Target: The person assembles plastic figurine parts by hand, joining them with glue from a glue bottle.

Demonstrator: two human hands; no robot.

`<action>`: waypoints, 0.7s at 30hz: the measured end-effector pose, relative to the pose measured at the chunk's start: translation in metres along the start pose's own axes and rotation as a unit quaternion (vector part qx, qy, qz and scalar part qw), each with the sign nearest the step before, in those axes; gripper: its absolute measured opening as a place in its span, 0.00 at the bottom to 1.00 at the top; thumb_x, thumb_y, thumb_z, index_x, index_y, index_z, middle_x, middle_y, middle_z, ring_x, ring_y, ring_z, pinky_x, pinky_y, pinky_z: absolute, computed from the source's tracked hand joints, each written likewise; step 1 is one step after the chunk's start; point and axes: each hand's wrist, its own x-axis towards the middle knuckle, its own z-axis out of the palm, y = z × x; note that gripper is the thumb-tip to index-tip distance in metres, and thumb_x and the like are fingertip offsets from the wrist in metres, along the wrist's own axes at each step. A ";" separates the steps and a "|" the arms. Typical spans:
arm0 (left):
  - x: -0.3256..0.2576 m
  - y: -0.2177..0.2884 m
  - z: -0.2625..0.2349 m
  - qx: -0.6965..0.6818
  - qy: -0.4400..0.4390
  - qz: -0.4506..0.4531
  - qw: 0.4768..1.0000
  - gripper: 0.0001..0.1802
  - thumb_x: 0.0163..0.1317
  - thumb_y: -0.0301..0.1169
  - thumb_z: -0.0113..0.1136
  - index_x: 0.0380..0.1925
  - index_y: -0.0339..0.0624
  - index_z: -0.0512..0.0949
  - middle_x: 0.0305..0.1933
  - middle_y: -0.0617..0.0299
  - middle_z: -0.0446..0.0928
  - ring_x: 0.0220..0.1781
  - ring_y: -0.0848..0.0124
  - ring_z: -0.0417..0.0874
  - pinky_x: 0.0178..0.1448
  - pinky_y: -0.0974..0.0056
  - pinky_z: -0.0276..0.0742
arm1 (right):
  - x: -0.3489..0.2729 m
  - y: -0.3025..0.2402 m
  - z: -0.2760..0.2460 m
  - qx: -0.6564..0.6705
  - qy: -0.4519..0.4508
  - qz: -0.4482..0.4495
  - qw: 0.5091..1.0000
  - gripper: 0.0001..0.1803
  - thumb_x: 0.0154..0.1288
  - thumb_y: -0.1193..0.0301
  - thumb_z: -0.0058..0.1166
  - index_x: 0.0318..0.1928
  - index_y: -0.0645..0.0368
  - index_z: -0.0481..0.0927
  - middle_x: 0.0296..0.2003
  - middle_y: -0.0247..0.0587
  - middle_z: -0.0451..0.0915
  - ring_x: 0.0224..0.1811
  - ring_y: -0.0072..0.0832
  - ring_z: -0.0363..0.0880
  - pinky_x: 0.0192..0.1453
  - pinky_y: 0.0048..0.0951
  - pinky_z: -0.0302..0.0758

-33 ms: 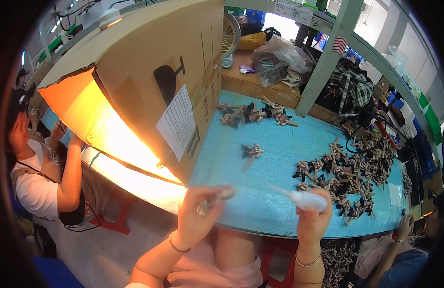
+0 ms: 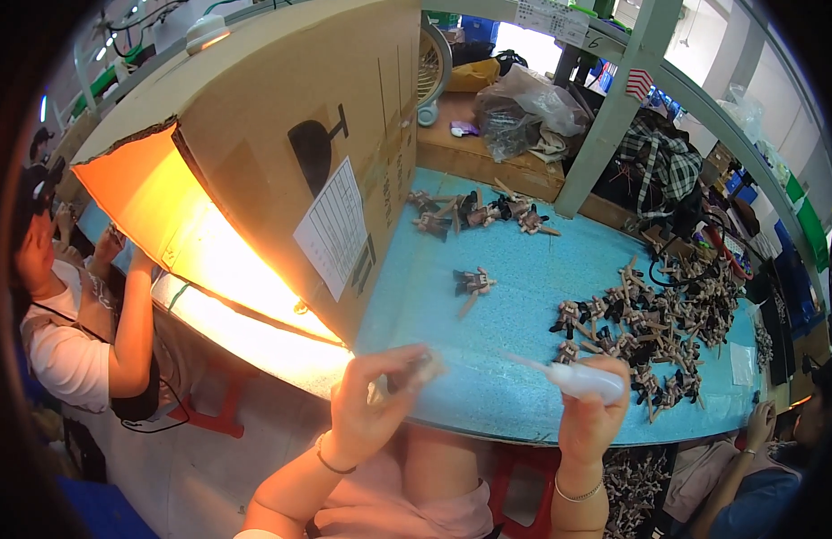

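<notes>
Two hands up in the lower middle of the head view, both above the near edge of the blue table (image 2: 524,269). Left hand (image 2: 371,404) curled narrow, fingertips pinched on a small pale piece (image 2: 418,370); too blurred to tell what kind of piece. Right hand (image 2: 591,418) closed in a fist round a white squeeze bottle (image 2: 582,379), thin nozzle pointing left toward that piece. Nozzle tip and piece near each other but apart, a clear gap between. Smear on the left fingertips hints at movement; nothing more to read about any change.

Further up the table, one small dark-and-tan toy figure (image 2: 473,283) alone at centre, well apart from both hands. A big heap of like figures (image 2: 659,323) at right, just above the right hand. A smaller cluster (image 2: 479,211) toward the far edge.

Filling the upper left, a large cardboard box (image 2: 281,99), a white sheet (image 2: 333,229) stuck on its side, its open face glowing orange (image 2: 209,260). At far left, a seated person in a white top (image 2: 66,332), arms reaching toward that opening. At lower right, another person's hand (image 2: 762,418) by the table corner. At top centre, a fan (image 2: 431,67) and a crumpled plastic bag (image 2: 524,108).
</notes>
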 end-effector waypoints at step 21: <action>0.014 0.022 -0.016 0.244 -0.011 0.188 0.951 0.20 0.45 0.26 0.68 0.33 0.43 0.65 0.43 0.52 0.78 0.46 0.54 0.78 0.46 0.59 0.77 | -0.031 -0.037 0.015 -0.262 -0.079 -0.251 0.929 0.28 0.53 0.43 0.54 0.33 0.54 0.65 0.21 0.29 0.63 0.21 0.22 0.60 0.27 0.25 0.57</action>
